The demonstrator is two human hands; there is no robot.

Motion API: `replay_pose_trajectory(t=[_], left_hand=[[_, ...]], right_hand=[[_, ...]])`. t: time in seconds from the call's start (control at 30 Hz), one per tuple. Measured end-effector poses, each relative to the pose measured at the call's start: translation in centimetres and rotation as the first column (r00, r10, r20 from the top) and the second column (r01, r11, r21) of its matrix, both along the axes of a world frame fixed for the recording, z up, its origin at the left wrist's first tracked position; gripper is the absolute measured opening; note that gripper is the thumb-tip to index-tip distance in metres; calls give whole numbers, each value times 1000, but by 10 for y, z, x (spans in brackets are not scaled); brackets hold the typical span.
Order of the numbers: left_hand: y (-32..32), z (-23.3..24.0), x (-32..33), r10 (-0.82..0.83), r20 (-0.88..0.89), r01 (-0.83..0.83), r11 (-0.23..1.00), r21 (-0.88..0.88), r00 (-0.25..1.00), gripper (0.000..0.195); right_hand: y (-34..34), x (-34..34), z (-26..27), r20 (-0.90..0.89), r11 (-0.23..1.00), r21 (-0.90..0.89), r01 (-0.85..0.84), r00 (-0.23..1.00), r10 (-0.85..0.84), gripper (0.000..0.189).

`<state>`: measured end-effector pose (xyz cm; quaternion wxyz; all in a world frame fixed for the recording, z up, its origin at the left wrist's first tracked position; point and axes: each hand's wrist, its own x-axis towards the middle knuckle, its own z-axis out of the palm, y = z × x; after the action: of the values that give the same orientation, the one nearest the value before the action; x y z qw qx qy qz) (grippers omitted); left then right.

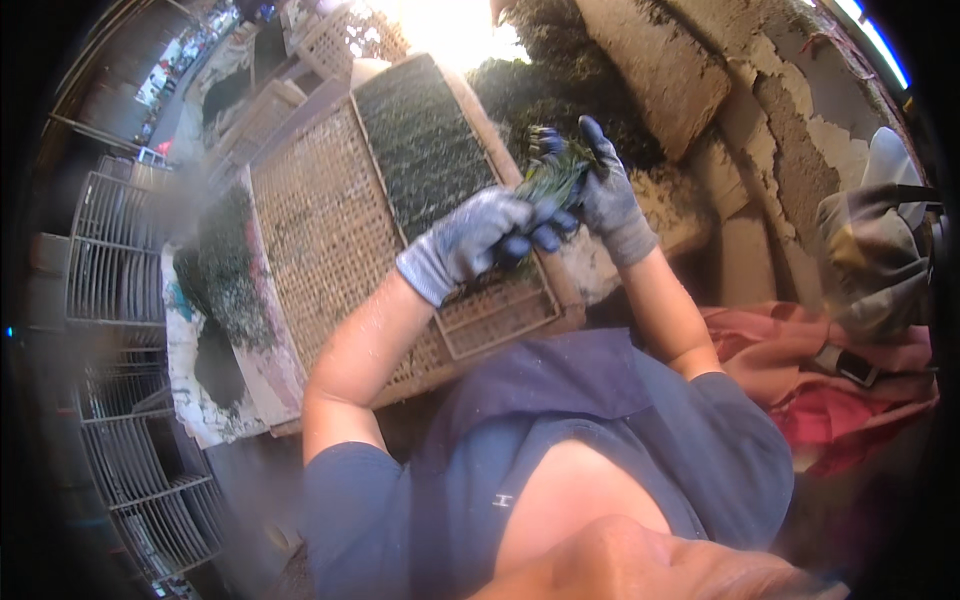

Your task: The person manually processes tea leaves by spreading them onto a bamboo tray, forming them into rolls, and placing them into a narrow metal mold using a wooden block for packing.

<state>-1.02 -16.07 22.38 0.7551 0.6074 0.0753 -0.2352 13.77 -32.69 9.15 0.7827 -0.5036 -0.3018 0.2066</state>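
Both of my hands wear grey gloves with dark blue fingers. They meet above the near right edge of a rectangular frame filled with rows of dark green leafy strands (424, 139). A bunch of green strands (561, 178) is between them. My left hand (487, 232) has its fingers curled against the lower side of the bunch. My right hand (609, 191) holds the bunch at its palm, with one finger raised. The frame lies on a woven lattice tray (322, 240) with a wooden rim. The near end of the frame shows bare lattice.
A large heap of dark green strands (555, 82) lies beyond my right hand, beside stone-like blocks (660, 71). More green material (225, 270) lies left of the tray. Metal racks (116, 247) stand at the far left. Pink cloth (780, 337) and a bag (870, 247) are at right.
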Motion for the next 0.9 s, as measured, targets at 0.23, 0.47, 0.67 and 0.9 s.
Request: replay_pose_trajectory(t=[0.23,0.47,0.67,0.9], left_hand=[[128,-127,-196,295,-235,-256,950,181,926,33],[109,-205,-240,6,671,-665,-127,736,742,50],[15,-238,-198,-257,568,-551,140,823,782,57],[20,-240,-210,-278,492,-506,26,862,825,54]], right_hand=[[-23,-86,-154,202,878,-470,96,979,1,40],[11,-139,-167,557,621,-600,504,821,-127,28],[-54,-76,-218,346,637,-688,347,929,-132,32],[-48,-28,-91,212,326,-868,375,873,-440,43]])
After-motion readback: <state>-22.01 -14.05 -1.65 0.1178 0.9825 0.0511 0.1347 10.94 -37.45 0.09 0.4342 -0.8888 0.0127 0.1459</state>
